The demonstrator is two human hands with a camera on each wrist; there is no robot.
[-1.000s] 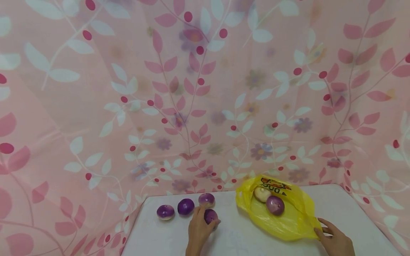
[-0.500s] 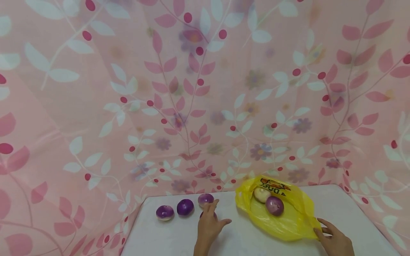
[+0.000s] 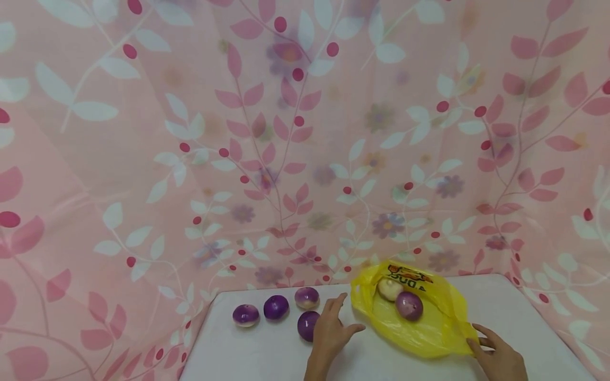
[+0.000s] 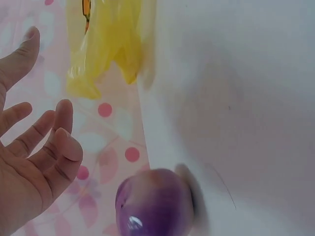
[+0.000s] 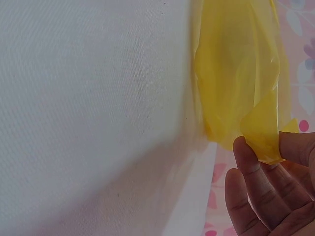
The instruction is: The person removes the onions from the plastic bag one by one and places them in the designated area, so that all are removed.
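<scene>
My left hand (image 3: 330, 330), with its fingers spread and holding nothing, is above the table just right of a purple turnip (image 3: 307, 325), partly overlapping it in the head view. The left wrist view shows the same empty hand (image 4: 39, 152) with a turnip (image 4: 155, 206) beside it. A yellow plastic bag (image 3: 405, 338) lies on its side with its mouth spread. Inside it are a pale turnip (image 3: 389, 289) and a purple one (image 3: 410, 306). At the bag's right end my right hand (image 3: 499, 355) pinches the plastic (image 5: 263, 130) between thumb and fingers.
Three more purple-and-white turnips stand toward the back left: one at the far left (image 3: 245, 316), a darker one (image 3: 276, 308) and one nearer the middle (image 3: 307, 298). A white table (image 3: 229, 360) bears everything, with a pink floral curtain (image 3: 305, 211) behind it.
My left hand has come off the front turnip and moved right toward the bag, its fingers spreading. The turnips and bag stay where they were. My right hand keeps its pinch.
</scene>
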